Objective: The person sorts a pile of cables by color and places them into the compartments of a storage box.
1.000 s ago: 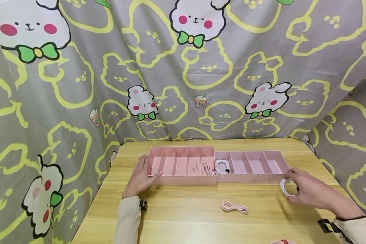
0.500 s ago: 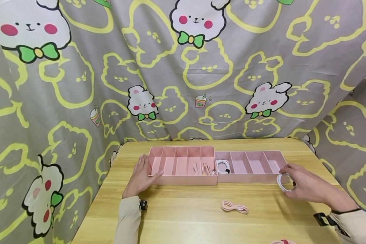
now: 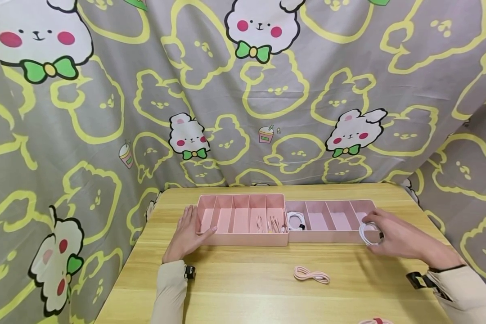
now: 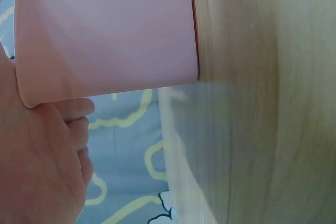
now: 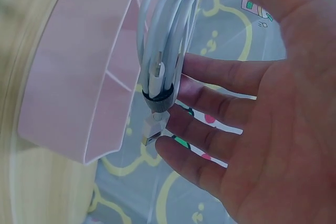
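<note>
My left hand (image 3: 185, 236) rests at the left end of the pink divided box (image 3: 243, 240), thumb over its front edge and fingers along the side. The left wrist view shows the hand against the box's plain end wall (image 4: 105, 30). My right hand (image 3: 402, 236) holds a coiled white USB cable (image 5: 164, 40) between thumb and fingers, a dark strap wrapped round it. That coil hangs at the front right corner of the paler pink divided box (image 3: 328, 237), outside its front wall. Another white cable (image 3: 294, 220) lies in that box's leftmost compartment.
A pink cable (image 3: 311, 275) lies looped on the wooden table (image 3: 243, 288). Part of another pink bundle (image 3: 375, 321) shows at the bottom edge. Small pink cables (image 3: 274, 224) sit in the right compartments of the left box. A patterned curtain (image 3: 243, 103) surrounds the table.
My right hand has moved left and slightly away from me, carrying the white USB cable closer to the right box's right end. The left hand and both boxes have stayed put.
</note>
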A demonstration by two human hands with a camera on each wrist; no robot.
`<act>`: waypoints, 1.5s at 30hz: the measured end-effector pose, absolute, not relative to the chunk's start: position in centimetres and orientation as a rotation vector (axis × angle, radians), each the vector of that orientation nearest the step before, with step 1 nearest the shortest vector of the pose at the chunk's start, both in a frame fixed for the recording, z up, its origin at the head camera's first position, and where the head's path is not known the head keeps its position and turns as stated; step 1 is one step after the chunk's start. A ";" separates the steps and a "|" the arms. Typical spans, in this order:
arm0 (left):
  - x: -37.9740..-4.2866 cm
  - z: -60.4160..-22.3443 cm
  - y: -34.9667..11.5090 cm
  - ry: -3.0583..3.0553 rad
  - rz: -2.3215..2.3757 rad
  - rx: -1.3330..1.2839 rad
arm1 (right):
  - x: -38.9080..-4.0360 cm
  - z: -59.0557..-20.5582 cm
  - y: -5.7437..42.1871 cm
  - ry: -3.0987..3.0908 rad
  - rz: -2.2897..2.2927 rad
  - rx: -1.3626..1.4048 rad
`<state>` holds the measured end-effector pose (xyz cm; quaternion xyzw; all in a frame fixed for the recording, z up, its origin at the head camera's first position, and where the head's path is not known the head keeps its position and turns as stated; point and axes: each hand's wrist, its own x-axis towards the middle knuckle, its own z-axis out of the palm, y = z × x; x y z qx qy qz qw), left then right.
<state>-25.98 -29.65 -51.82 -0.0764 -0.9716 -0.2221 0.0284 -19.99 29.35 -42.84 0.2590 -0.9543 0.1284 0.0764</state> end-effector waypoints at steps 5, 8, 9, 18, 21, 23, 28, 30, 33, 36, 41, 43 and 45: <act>-25.9 -51.7 -29.7 -2.999 -0.699 -0.235 | -20.5 -42.5 28.7 -2.858 0.432 0.793; -25.9 -51.6 -29.6 -2.998 -0.703 -0.236 | -20.8 -42.3 28.3 -2.869 0.466 0.785; -25.9 -51.6 -29.6 -2.998 -0.703 -0.236 | -20.8 -42.2 28.2 -2.876 0.466 0.779; -25.9 -51.4 -29.6 -3.004 -0.710 -0.231 | -21.4 -41.8 27.4 -2.916 0.436 0.753; -25.9 -51.3 -29.6 -3.001 -0.705 -0.230 | -21.6 -41.7 27.1 -2.932 0.443 0.745; -25.9 -51.3 -29.5 -3.000 -0.696 -0.230 | -21.8 -41.6 27.0 -2.942 0.450 0.740; -26.0 -51.4 -29.5 -3.004 -0.667 -0.225 | -22.2 -41.6 26.6 -2.946 0.434 0.747; -26.0 -51.4 -29.5 -3.004 -0.661 -0.223 | -22.5 -41.6 26.4 -2.933 0.419 0.756; -25.9 -51.4 -29.4 -3.000 -0.656 -0.224 | -22.8 -41.7 26.1 -2.916 0.405 0.768; -25.9 -51.5 -29.4 -2.996 -0.652 -0.228 | -23.0 -41.7 25.8 -2.908 0.409 0.774; -25.9 -51.6 -29.4 -2.984 -0.645 -0.233 | -23.3 -41.6 25.4 -2.923 0.433 0.770; -25.9 -51.7 -29.4 -2.983 -0.650 -0.233 | -23.5 -41.6 25.2 -2.927 0.437 0.772; -25.9 -51.7 -29.5 -2.983 -0.656 -0.236 | -23.8 -41.6 25.1 -2.926 0.438 0.781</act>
